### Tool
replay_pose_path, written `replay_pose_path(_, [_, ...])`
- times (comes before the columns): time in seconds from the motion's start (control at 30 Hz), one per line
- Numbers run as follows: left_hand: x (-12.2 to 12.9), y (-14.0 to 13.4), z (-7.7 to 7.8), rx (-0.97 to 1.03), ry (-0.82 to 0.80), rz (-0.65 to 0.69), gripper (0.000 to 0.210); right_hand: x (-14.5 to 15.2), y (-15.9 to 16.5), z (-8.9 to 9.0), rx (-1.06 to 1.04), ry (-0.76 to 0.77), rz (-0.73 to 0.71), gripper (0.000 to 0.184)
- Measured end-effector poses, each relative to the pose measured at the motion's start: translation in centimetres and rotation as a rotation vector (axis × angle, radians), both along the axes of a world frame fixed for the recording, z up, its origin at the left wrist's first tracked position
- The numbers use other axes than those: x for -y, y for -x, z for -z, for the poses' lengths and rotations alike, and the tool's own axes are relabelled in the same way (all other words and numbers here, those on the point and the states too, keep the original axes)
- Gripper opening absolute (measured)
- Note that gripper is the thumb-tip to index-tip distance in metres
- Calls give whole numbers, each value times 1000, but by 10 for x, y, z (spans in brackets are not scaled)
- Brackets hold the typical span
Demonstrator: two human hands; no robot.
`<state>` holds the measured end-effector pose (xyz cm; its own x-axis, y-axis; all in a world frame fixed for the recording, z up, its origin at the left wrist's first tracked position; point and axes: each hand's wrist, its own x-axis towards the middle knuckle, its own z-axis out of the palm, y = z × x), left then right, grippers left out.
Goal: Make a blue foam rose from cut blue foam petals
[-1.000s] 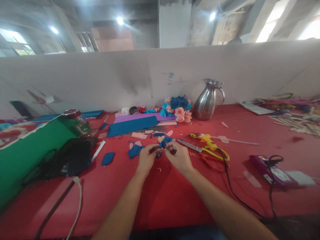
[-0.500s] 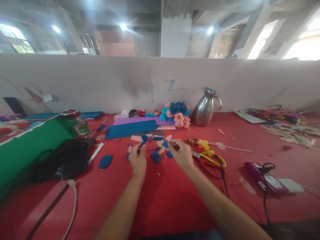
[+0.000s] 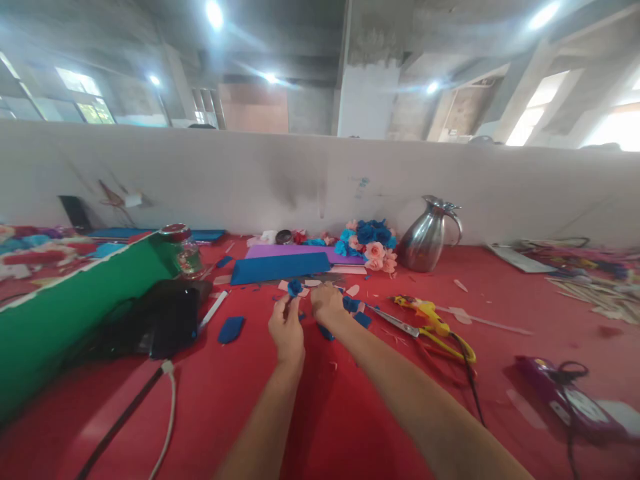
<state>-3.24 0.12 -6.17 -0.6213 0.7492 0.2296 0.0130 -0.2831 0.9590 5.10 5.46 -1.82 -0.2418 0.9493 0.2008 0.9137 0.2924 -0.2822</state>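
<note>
Between the fingertips of my left hand (image 3: 287,328) is a small blue paper flower (image 3: 295,287), held upright just above the red table (image 3: 345,413). My right hand (image 3: 327,303) is close to its right, fingers bent down among the scraps; what they hold, if anything, is hidden. A blue petal piece (image 3: 326,331) lies under the right hand. More cut blue petals (image 3: 353,304) are scattered just right of it, along with pale pink pieces (image 3: 353,290). Another blue petal (image 3: 231,329) lies apart on the left.
Scissors (image 3: 420,331) and a yellow glue gun (image 3: 425,313) lie to the right, near a purple box with a cord (image 3: 565,393). Behind are blue paper (image 3: 280,268), a paper flower bunch (image 3: 373,241) and a steel jug (image 3: 427,237). A black phone (image 3: 175,323) and green board (image 3: 90,313) are left.
My right hand has moved left and down toward the scraps, closer to my left hand. My left hand now holds the blue flower more upright. The view has shifted.
</note>
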Motion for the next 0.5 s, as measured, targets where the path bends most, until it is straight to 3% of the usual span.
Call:
replay_pose_path(0.07, [2,-2,-4,21,-11,20,36,2,-1,-7,72,72,62,19])
replay_pose_path(0.23, [9,-9,-15,33,-16,129,25,11,-31,-25,4,25,149,35])
replay_pose_path(0.33, [10,-14,-18,62,-23,200,19,15,-56,-24,-298,-53,139,26])
replay_pose_path(0.5, [12,-21,-20,130,12,296,21,41,-82,-17,-1003,-110,-42,9])
